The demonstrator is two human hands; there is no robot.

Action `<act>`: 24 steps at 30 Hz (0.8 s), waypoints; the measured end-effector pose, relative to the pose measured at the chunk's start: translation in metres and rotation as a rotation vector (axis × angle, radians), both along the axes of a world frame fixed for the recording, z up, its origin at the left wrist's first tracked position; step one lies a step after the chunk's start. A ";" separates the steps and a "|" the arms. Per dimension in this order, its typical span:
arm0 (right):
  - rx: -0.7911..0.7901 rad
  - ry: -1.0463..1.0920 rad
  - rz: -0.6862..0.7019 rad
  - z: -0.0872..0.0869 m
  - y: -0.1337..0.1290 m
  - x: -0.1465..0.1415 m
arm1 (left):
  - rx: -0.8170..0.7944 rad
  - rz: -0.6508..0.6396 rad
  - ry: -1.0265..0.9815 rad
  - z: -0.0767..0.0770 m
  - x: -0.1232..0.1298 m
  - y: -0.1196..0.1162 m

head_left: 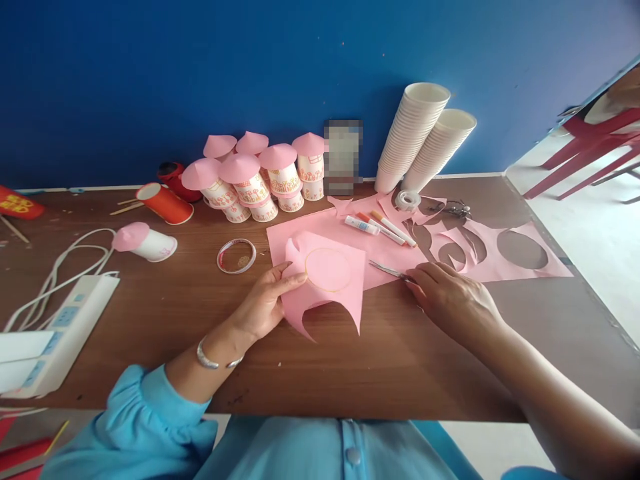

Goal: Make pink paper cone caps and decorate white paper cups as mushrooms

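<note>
Between the thumb and fingers of my left hand (265,297) is a piece of pink paper (330,267), with a circle drawn on it and a curved bite cut from its near edge. My right hand (453,300) is closed around the handles of a pair of scissors (387,270); the blades point left toward the paper, apart from it. Under them lies a larger pink sheet (280,233). On that sheet are a glue stick or white-capped tube (362,225) and a few orange and red markers (395,229).
Several decorated paper-cup houses (240,180) with pink cone roofs stand near the blue wall. Stacks of white cups (413,133) lean at the back. Pink offcuts (543,257) spread right. A tape roll (237,257), a toppled cup house (155,245) and a power strip (75,340) are left.
</note>
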State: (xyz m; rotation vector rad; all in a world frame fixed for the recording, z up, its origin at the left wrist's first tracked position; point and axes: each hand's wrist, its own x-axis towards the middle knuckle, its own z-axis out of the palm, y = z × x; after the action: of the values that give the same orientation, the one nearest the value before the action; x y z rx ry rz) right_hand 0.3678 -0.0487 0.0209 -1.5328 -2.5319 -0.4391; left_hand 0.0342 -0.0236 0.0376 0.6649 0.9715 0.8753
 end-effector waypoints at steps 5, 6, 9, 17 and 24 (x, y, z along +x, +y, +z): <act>-0.038 -0.009 -0.076 -0.007 -0.009 0.011 | 0.020 0.104 -0.003 0.003 0.009 0.009; -0.050 -0.008 -0.089 -0.007 -0.011 0.013 | 0.012 0.114 -0.005 0.003 0.011 0.010; -0.085 0.007 -0.110 -0.006 -0.015 0.019 | 0.000 0.112 -0.019 0.004 0.015 0.013; -0.117 -0.021 -0.110 -0.001 -0.015 0.028 | 0.068 0.107 0.015 0.004 0.016 0.020; -0.109 -0.047 -0.106 0.000 -0.013 0.032 | 0.147 0.152 0.039 0.003 0.013 0.019</act>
State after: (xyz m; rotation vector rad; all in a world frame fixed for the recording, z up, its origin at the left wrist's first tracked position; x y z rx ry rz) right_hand 0.3998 -0.0613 0.0210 -1.7218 -2.5572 -0.3593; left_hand 0.0473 -0.0046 0.0408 0.7430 1.0090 1.0790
